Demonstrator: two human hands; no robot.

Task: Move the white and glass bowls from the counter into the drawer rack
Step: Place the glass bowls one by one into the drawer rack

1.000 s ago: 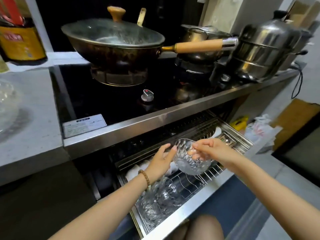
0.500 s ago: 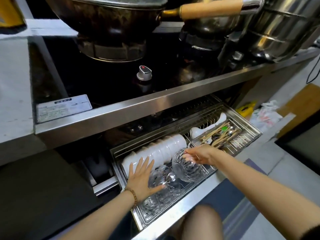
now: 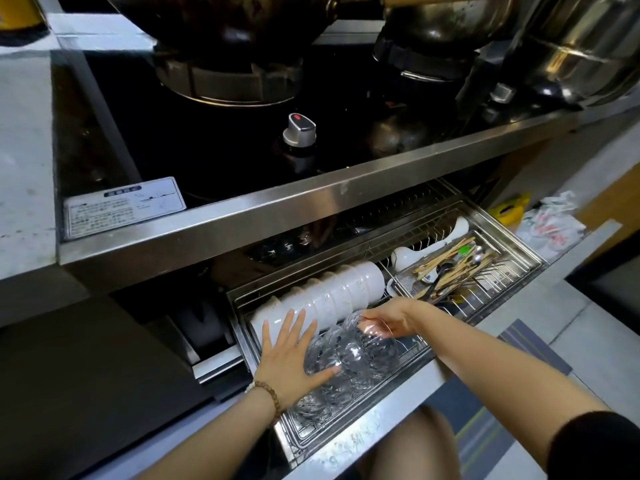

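The drawer rack (image 3: 519, 268) is pulled out under the stove. A row of white bowls (image 3: 332, 292) stands on edge along its back left. In front of them lies a row of glass bowls (image 3: 332, 386) on their sides. My right hand (image 3: 391, 318) grips the rim of the rightmost glass bowl (image 3: 377, 348), which rests against the others in the rack. My left hand (image 3: 287, 355) lies flat with fingers spread, its palm and thumb against the left glass bowls.
A wire cutlery basket (image 3: 450, 265) with chopsticks and spoons fills the rack's right side, with white ladles (image 3: 415, 251) behind it. Above, the steel stove edge (image 3: 311, 209) overhangs, with a knob (image 3: 299, 129), a wok and pots. My knee shows below the drawer.
My right hand has lowered the glass bowl from above the rack into the row of glass bowls. My left hand let go of it and came down flat against the row. The camera tilted down.
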